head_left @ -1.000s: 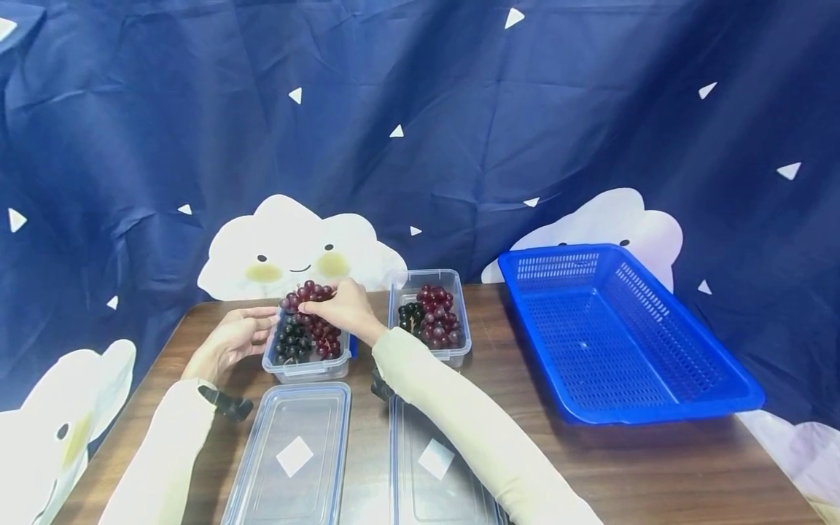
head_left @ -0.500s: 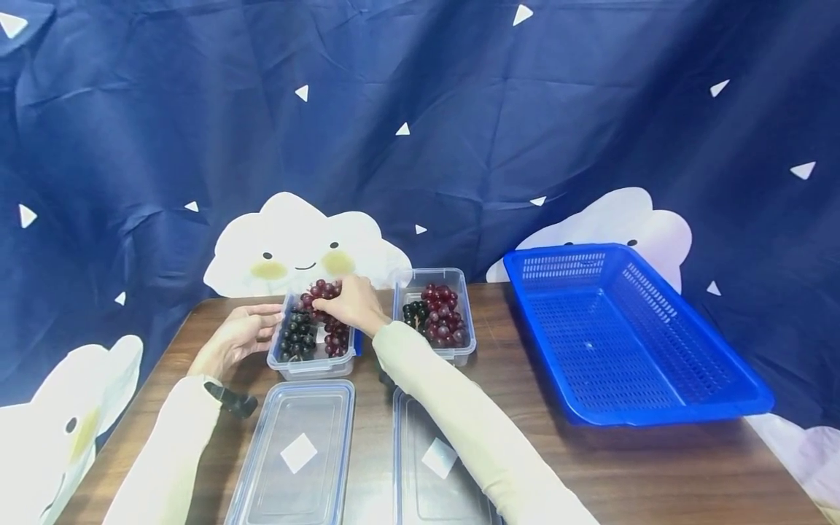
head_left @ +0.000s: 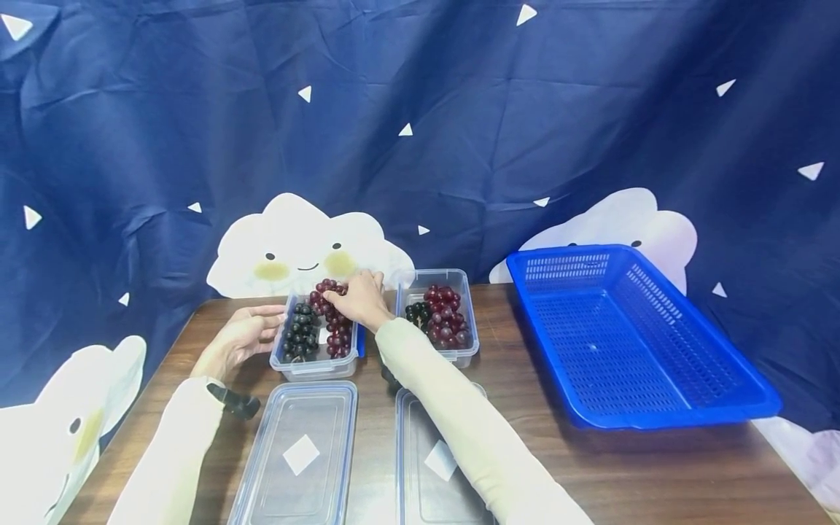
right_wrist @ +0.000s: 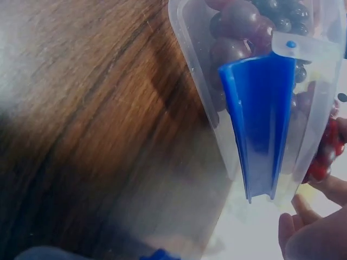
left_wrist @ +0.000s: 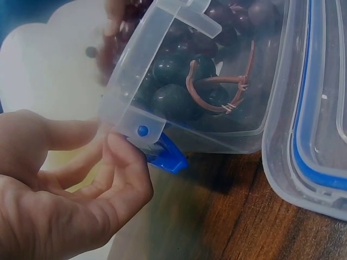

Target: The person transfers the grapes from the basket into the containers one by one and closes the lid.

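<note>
My right hand (head_left: pixel 361 299) pinches a bunch of red grapes (head_left: pixel 323 297) at the far end of the left clear plastic container (head_left: pixel 318 369). In the right wrist view its fingertips (right_wrist: pixel 306 208) are at the red grapes, just past the container wall. Black grapes (head_left: pixel 300 337) lie along the container's left side, with more red grapes (head_left: pixel 337 343) on the right. My left hand (left_wrist: pixel 70 184) holds the container's left rim between thumb and fingers, beside a blue clip (left_wrist: pixel 169 157) that hangs down. Another blue clip (right_wrist: pixel 260 119) hangs open on the right side.
A second clear container (head_left: pixel 464 356) with red and black grapes stands to the right. Two clear lids (head_left: pixel 295 488) (head_left: pixel 420 496) lie nearer on the wooden table (head_left: pixel 630 474). A large blue basket (head_left: pixel 590 343) stands at the right. A blue cloth hangs behind.
My right hand has moved a little rightward and lower with the red grapes, from over the left rim into the container's far end. My left hand stays at the rim.
</note>
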Motion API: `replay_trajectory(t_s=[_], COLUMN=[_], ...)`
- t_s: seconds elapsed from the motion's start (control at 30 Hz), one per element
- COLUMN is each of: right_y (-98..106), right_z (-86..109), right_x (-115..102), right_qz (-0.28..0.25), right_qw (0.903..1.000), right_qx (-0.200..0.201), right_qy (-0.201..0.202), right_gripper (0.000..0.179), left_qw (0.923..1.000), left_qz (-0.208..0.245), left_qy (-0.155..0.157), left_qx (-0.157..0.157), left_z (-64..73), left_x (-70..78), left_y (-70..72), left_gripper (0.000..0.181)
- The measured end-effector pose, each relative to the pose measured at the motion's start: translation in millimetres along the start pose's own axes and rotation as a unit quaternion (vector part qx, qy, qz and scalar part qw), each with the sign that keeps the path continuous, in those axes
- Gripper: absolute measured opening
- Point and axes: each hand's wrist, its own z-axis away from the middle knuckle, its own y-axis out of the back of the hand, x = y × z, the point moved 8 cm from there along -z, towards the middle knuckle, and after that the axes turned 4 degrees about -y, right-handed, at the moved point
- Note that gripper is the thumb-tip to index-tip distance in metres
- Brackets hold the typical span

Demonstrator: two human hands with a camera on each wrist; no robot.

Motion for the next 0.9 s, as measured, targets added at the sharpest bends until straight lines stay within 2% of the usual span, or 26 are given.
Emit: replay_trajectory(t_s=[0.27, 0.43, 0.63, 0.9], right_y=[-2.2, 6.0, 27.5, 66.3], right_z=[-0.1, -1.2, -0.4, 10.8], right_x=[1.2, -1.6, -1.2, -2.3], right_qz=[0.028, 0.03, -0.011, -0.088], right_qw=[0.9995, 0.9995, 0.9999, 0.9955], right_qx=[-0.001, -0.004, -0.002, 0.021], right_qy=[-0.012, 0.008, 0.004, 0.026], right_gripper=[0.034, 0.036, 0.037, 0.025], left_qw=[0.9996, 0.9998, 0.9999, 0.9998], left_qz=[-0.021, -0.015, -0.016, -0.016], left_qy=[-0.017, -0.013, -0.005, -0.015], left_qx=[-0.003, -0.004, 0.003, -0.006], left_z=[0.9, 1.1, 1.3, 1.2], left_x=[1.2, 0.2, -0.7, -2.3], left_y=[-1.9, -0.5, 0.9, -0.8], left_gripper=[0.053, 0.056, 0.057, 0.056])
